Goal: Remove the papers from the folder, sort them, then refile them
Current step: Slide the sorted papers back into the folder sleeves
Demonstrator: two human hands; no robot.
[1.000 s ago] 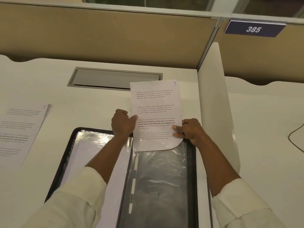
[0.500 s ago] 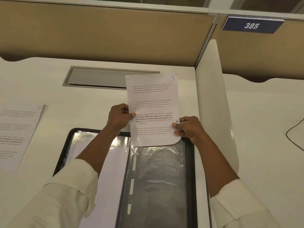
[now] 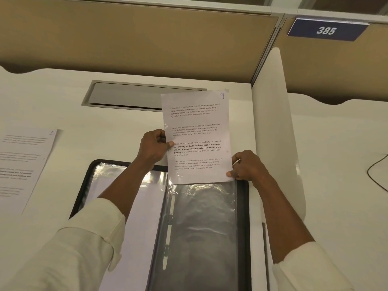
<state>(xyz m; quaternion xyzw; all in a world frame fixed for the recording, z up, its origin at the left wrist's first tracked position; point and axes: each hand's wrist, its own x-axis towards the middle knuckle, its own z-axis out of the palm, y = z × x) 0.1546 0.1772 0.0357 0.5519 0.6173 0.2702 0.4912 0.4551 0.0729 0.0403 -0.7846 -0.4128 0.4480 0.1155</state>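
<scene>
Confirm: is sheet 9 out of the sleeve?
Almost out: left hand and right hand hold sheet 9 above the sleeve; its bottom edge meets the mouth; whether clear, cannot tell.

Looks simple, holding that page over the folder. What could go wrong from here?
The lower edge of the sheet meets the wrinkled clear sleeve, where it might snag and crease. The left hand and right hand pinch only its lower half, so the free top could flop.
</scene>
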